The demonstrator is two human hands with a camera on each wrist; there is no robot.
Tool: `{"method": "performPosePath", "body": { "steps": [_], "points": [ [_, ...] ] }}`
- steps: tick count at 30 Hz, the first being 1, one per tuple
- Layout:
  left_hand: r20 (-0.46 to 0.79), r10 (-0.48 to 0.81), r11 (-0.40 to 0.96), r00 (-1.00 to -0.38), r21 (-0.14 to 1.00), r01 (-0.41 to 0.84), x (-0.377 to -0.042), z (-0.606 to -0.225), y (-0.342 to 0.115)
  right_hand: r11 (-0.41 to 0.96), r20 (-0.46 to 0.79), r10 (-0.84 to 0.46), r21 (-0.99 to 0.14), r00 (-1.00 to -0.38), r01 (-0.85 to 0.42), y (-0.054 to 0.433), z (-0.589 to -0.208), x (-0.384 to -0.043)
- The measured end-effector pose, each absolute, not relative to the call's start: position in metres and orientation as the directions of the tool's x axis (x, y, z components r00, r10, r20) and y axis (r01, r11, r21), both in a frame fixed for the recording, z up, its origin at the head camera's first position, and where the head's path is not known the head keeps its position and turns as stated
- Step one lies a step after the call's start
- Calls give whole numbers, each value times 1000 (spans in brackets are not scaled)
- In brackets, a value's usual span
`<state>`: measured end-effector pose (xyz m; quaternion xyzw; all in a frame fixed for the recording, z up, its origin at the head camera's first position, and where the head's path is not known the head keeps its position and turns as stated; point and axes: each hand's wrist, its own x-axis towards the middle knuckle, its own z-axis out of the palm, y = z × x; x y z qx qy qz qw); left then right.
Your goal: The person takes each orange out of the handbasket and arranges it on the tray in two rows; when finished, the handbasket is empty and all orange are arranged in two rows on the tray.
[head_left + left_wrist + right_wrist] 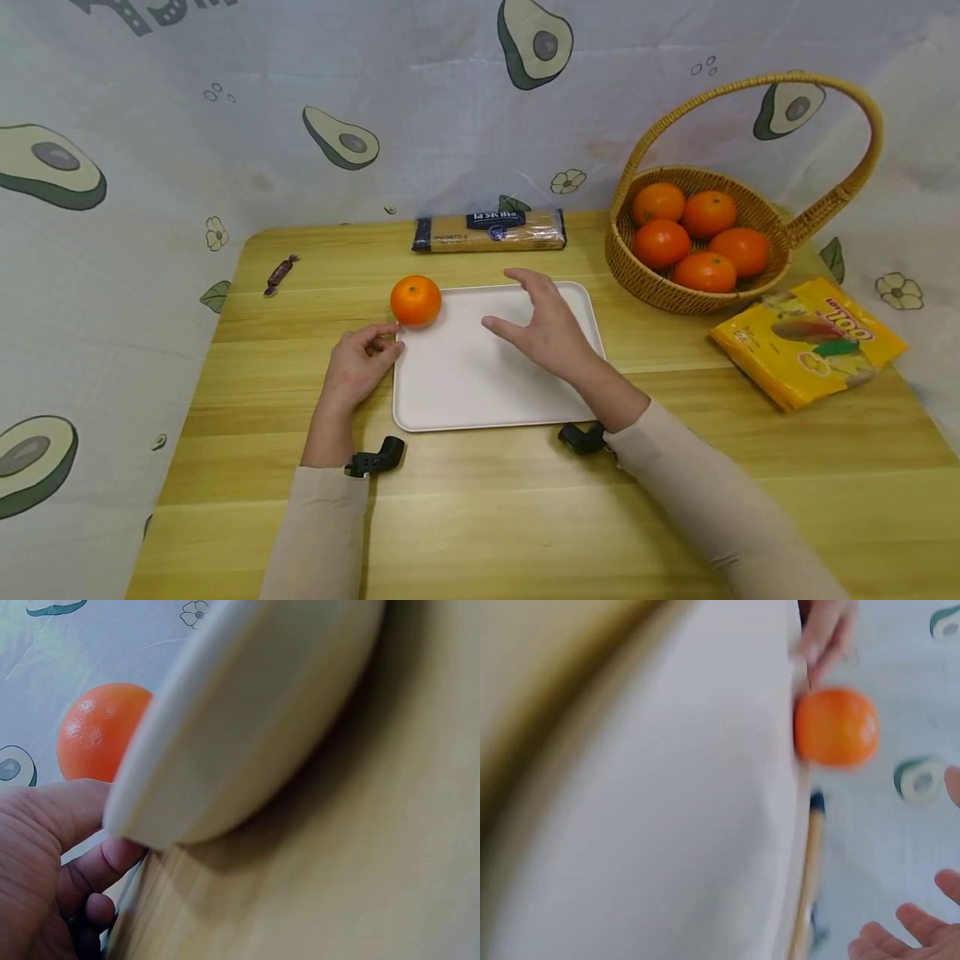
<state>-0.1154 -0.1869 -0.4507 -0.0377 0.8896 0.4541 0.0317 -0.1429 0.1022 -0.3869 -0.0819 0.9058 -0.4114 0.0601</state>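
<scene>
A white rectangular tray (495, 358) lies on the wooden table, with one orange mandarin (416, 301) at its far left corner. My left hand (360, 364) is at the tray's left edge, and in the left wrist view its thumb and finger pinch the rim (161, 814). The mandarin sits just beyond those fingertips, apart from them. Above the tray's right half hovers my right hand (551, 329), thumb and fingers spread, holding nothing. In the right wrist view its fingers (919, 926) show loosely extended at the lower right.
A wicker basket (652, 287) with several mandarins and a tall handle stands at the back right. Before it lies a yellow snack bag (810, 342). A spaghetti pack (489, 233) lies behind the tray; a wrapped candy (281, 275) is at the back left.
</scene>
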Motion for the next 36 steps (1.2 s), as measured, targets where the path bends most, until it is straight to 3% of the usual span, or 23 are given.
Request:
{"method": "performPosePath", "body": {
  "steps": [13, 19, 25, 36],
  "points": [
    [-90, -59, 595, -994, 797, -108, -114, -452, -187, 840, 125, -175, -498, -977, -214, 244, -346, -155],
    [-103, -55, 585, -993, 802, -116, -114, -452, -187, 893, 65, -151, -420, -986, -164, 297, -339, -168],
    [-105, -52, 597, -993, 794, -115, -114, -453, -186, 899, 11, -112, -425, -994, -106, 337, -346, -178],
    [-98, -51, 591, -994, 799, -109, -115, -454, -186, 902, -100, -115, -428, -988, -61, 369, -351, -187]
  ]
}}
